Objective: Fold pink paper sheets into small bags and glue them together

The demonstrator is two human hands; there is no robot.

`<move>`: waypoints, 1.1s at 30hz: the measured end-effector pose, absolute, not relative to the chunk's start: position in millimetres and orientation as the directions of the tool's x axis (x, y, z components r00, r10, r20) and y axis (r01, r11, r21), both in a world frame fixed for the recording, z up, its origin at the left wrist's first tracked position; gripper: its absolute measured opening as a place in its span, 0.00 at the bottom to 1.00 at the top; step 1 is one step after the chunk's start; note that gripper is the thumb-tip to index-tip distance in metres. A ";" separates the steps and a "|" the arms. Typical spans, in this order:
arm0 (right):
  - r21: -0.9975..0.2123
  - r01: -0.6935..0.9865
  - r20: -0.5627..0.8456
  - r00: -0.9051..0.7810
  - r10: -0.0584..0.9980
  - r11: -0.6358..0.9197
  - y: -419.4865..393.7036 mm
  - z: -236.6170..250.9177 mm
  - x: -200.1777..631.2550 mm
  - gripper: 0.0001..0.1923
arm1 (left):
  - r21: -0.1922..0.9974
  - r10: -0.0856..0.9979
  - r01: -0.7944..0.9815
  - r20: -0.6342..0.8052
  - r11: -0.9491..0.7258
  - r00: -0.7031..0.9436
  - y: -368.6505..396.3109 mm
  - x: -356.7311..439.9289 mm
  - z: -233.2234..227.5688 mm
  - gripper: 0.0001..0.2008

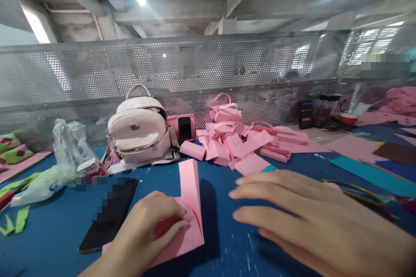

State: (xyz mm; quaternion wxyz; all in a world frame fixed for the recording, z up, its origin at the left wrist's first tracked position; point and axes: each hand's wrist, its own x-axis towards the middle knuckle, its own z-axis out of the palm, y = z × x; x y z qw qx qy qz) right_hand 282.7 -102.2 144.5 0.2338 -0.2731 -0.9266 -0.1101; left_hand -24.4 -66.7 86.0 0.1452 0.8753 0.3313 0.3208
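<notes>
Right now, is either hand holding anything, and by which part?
The left hand pinches the folded pink paper sheet at its lower fold; the right hand holds nothing.

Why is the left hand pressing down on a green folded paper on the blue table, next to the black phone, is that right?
Not quite. The head view shows the paper under the left hand is pink, not green. The rest holds: it lies on the blue table, beside the black phone.

pink paper sheet [190, 207], folded, one flap upright, on blue table
</notes>
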 end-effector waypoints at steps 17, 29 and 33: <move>-0.196 0.374 0.398 -0.814 0.422 0.906 -31.3 130.8 214.8 0.02 | 0.397 0.590 0.455 0.351 -0.797 0.727 -62.6 -39.6 111.6 0.12; -0.586 0.252 0.526 -0.605 0.598 0.770 -79.2 120.3 214.4 0.12 | 0.383 0.568 0.462 0.234 -0.800 0.789 -83.7 -23.6 133.6 0.12; -0.581 0.240 0.545 -0.595 0.591 0.778 -84.6 121.5 215.8 0.12 | 0.404 0.554 0.447 0.199 -0.798 0.809 -88.9 -17.3 137.2 0.13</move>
